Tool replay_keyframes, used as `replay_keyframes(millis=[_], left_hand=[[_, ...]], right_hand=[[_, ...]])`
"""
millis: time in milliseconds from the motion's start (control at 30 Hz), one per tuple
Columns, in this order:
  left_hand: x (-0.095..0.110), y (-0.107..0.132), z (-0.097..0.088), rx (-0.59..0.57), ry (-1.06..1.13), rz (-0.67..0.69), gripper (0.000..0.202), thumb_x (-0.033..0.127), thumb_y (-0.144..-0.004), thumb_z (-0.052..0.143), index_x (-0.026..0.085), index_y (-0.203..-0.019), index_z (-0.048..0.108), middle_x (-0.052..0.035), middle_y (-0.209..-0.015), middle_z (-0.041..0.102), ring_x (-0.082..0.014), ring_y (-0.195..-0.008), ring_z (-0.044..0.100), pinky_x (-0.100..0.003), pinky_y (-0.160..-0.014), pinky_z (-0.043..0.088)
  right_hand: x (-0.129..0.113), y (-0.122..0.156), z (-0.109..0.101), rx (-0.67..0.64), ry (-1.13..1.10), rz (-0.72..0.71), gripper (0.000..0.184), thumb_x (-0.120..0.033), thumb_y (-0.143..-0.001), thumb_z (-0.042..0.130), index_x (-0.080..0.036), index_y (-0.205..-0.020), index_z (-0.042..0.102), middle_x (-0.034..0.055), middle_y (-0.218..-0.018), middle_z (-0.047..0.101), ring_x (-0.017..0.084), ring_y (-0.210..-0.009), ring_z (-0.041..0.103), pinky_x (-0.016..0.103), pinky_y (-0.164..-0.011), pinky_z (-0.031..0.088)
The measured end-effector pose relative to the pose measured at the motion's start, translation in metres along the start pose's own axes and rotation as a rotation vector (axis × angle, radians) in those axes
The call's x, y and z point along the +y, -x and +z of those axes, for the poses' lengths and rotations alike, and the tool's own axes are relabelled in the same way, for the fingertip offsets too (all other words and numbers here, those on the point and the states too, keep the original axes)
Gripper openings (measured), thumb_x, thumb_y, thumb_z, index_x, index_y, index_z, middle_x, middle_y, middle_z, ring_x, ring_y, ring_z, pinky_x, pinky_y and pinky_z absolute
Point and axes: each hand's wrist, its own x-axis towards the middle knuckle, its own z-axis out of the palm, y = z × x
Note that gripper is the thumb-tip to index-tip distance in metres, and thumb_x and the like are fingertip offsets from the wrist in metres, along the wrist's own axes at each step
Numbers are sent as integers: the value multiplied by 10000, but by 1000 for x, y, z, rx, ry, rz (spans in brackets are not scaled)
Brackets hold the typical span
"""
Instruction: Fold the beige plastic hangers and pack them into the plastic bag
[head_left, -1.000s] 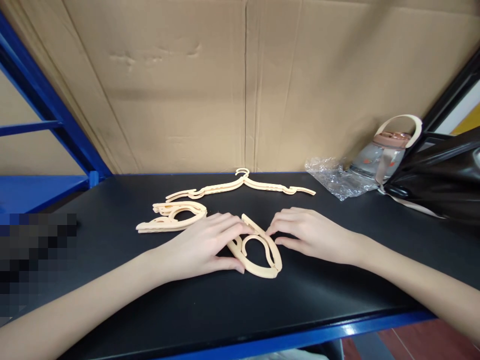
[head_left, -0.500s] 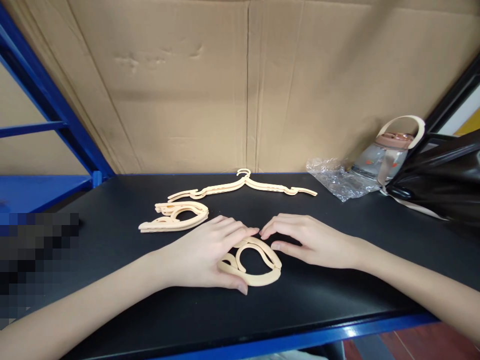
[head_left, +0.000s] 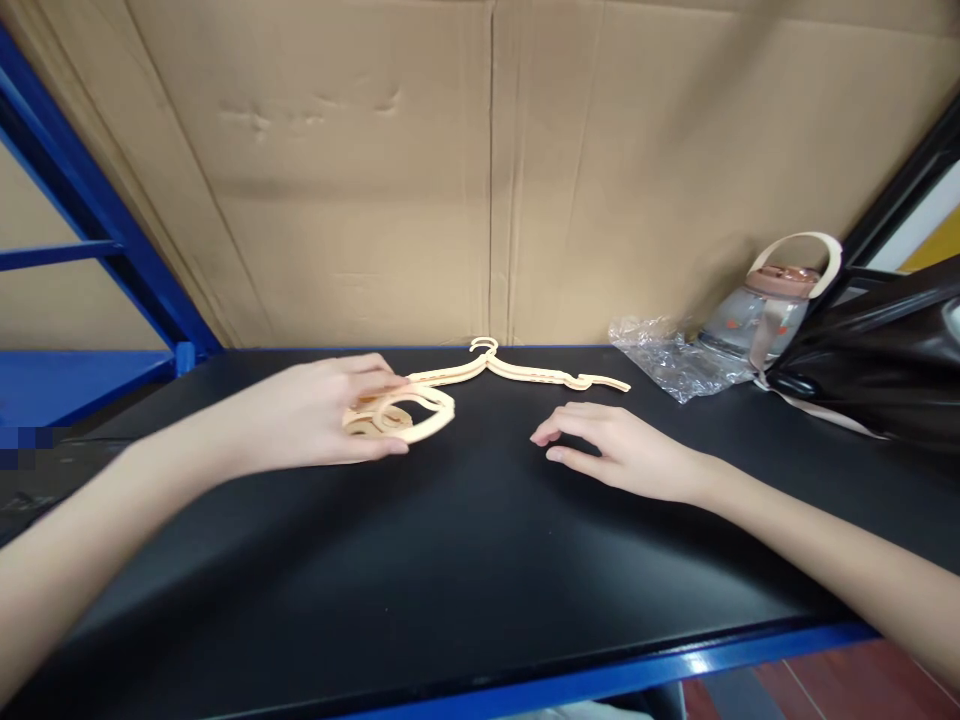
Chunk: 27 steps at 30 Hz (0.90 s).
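My left hand [head_left: 322, 415] grips a cream folding hanger [head_left: 435, 422], folded into a loop, between thumb and fingers at the left of the black tabletop. Under and behind it, other folded cream hanger parts show only in part. An unfolded cream hanger [head_left: 525, 372] lies spread out farther back, its hook toward the cardboard; my left hand covers its left arm's end. Right of centre, my right hand [head_left: 622, 450] hovers over the tabletop with fingers curved and thumb apart, holding nothing.
Crumpled clear plastic wrap [head_left: 667, 355] lies at the back right, beside a clear bottle [head_left: 761, 315] with a loop handle. A shiny black bag [head_left: 885, 350] stands at the right edge. Cardboard [head_left: 360, 180] walls the back; a blue metal frame [head_left: 142, 250] rises at left.
My left hand has carried the folded hanger from the front centre to the back left, over the other folded hangers. My right hand has stayed near its place, slightly farther back.
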Motion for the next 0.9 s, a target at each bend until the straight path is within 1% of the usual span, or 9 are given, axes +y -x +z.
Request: replay_keyframes(millis=[67,133,200,267,367,500,600,800,900], left_hand=[[-9,0,-10,-74,0,-108,461,520,-829,541,223,-1178,592,1,-1131,613,-182,-909,608,-246,-783,418],[-14,0,-16,-153,-5,-191,479,542,-805,548,230,-1167,592,0,-1142,614,-195,-909,607,-250,-771,411],[-16,0,-17,-222,-35,-234,479,543,-782,558,230,-1142,607,-12,-1136,623,-212,-907,609,-256,-762,406],[-17,-1,-15,-274,-82,-245,471,517,-771,556,211,-1123,620,-33,-1127,629,-228,-907,612,-264,-759,402],[-23,-1,-9,-308,-104,-274,475,497,-758,549,211,-1132,612,-45,-1104,636,-240,-888,616,-273,-749,404],[-34,1,-4,-316,-37,-363,540,570,-701,585,279,-1155,575,-12,-1073,645,-235,-858,617,-269,-705,420],[-38,2,-2,-335,-13,-365,527,574,-704,580,301,-1155,564,11,-1039,648,-218,-838,616,-258,-683,423],[-36,0,-1,-333,-17,-271,479,600,-744,537,318,-1128,583,29,-1083,615,-190,-824,614,-242,-675,426],[-36,-1,-1,-349,-20,-258,494,615,-747,530,317,-1136,589,24,-1069,612,-193,-821,619,-243,-676,430]], right_hand=[[1,1,1,-9,16,-9,190,-264,-949,476,-183,-1048,616,46,-989,663,173,-904,609,322,-835,461],[2,1,2,-17,31,-19,195,-271,-951,473,-184,-1049,618,47,-991,666,176,-907,611,327,-840,461],[2,1,2,-24,40,-22,200,-274,-952,471,-185,-1053,619,46,-995,669,178,-913,613,332,-846,462],[2,1,2,-30,46,-24,204,-276,-953,470,-184,-1056,620,48,-1001,672,181,-921,615,336,-853,461],[2,1,2,-37,56,-28,208,-279,-952,471,-186,-1061,622,49,-1010,675,188,-932,617,347,-863,461],[2,0,1,-46,58,-39,210,-278,-952,474,-189,-1066,626,48,-1024,679,193,-949,617,360,-880,459],[1,0,1,-50,59,-40,212,-278,-953,472,-191,-1066,628,50,-1027,680,195,-955,618,360,-880,462],[1,-1,1,-57,65,-49,217,-278,-953,473,-187,-1075,628,54,-1032,677,200,-963,618,367,-885,461],[2,-1,1,-61,65,-48,216,-277,-952,474,-187,-1073,629,55,-1028,676,201,-958,619,367,-877,464]])
